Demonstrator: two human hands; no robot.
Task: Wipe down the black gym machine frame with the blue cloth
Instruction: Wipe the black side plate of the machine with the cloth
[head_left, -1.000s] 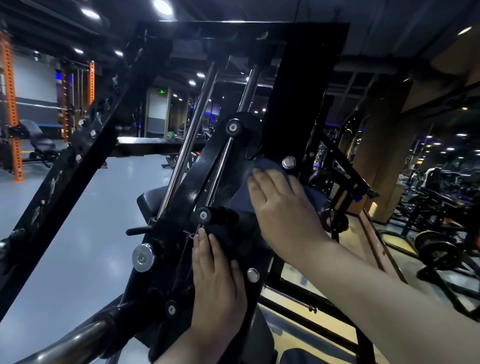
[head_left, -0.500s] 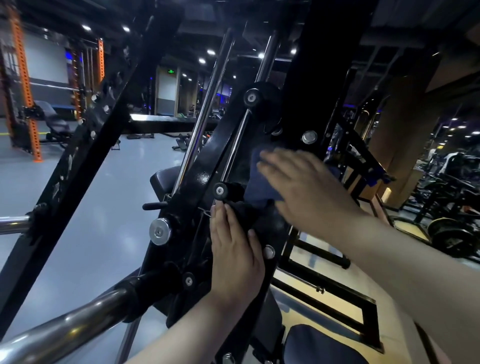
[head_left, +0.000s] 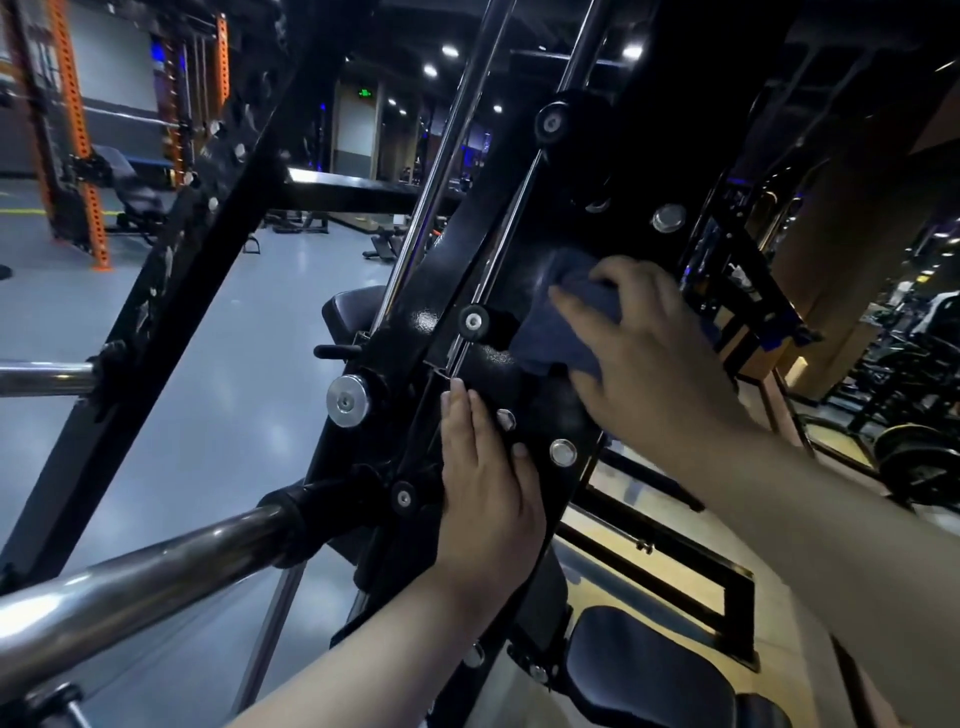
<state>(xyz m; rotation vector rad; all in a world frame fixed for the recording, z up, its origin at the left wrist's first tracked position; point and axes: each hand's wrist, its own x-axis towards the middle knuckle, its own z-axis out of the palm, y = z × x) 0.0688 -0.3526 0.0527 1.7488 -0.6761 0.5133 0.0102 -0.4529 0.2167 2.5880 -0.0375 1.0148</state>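
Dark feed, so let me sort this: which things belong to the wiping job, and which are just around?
Job: blue cloth; black frame; right hand pressing the cloth; left hand flat on the frame.
Just around: chrome bar; orange rack; seat pad.

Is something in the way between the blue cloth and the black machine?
No, nothing visible. The right hand presses the blue cloth straight onto the black frame. Just below it, though, the left hand rests flat on the same frame, so a downward wipe would likely meet it.
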